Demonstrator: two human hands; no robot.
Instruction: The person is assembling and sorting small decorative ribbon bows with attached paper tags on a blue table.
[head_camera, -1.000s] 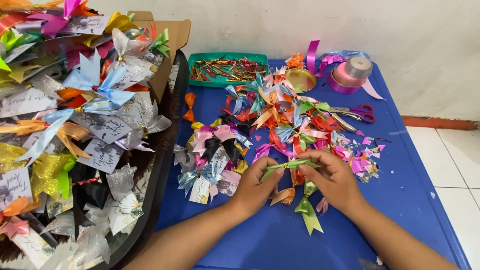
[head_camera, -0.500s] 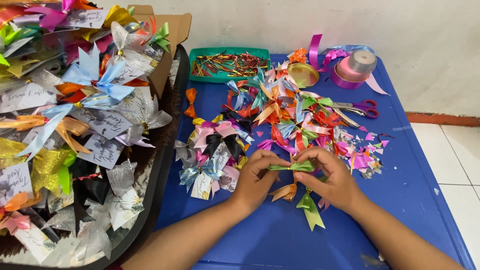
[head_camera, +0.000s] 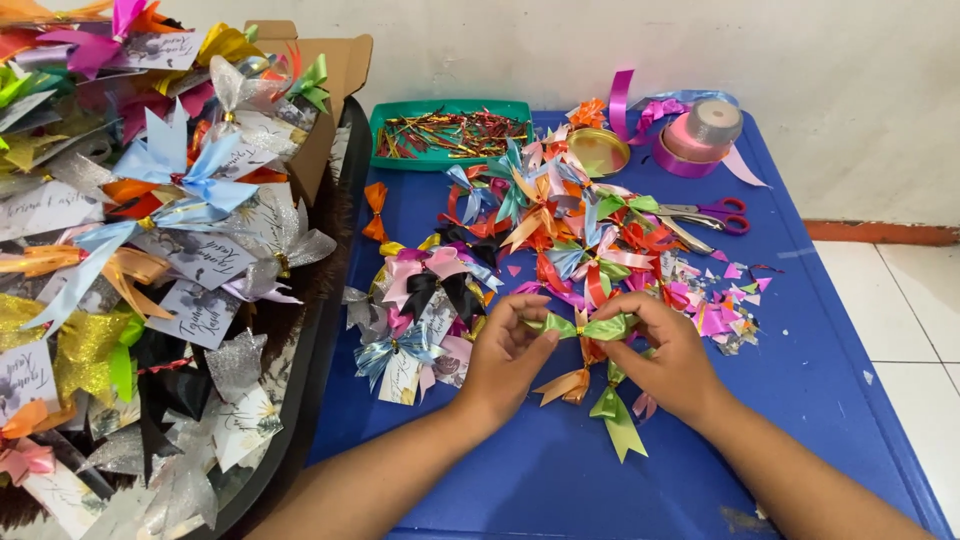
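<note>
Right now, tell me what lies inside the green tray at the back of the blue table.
The green tray holds a loose heap of thin shiny wire ties, mostly red, gold and green. They cover most of the tray's floor, so anything beneath them is hidden.

From my hands, I see bare blue table (head_camera: 830, 400) open toward four and six o'clock, free to pass. At twelve o'clock a thick heap of ribbon bows (head_camera: 560, 230) blocks the way, with scissors (head_camera: 705, 215) at one o'clock. A green tray (head_camera: 450, 135) sits beyond at eleven. At nine o'clock, a dark tub (head_camera: 310, 380) piled with tagged bows walls off the side.
</note>
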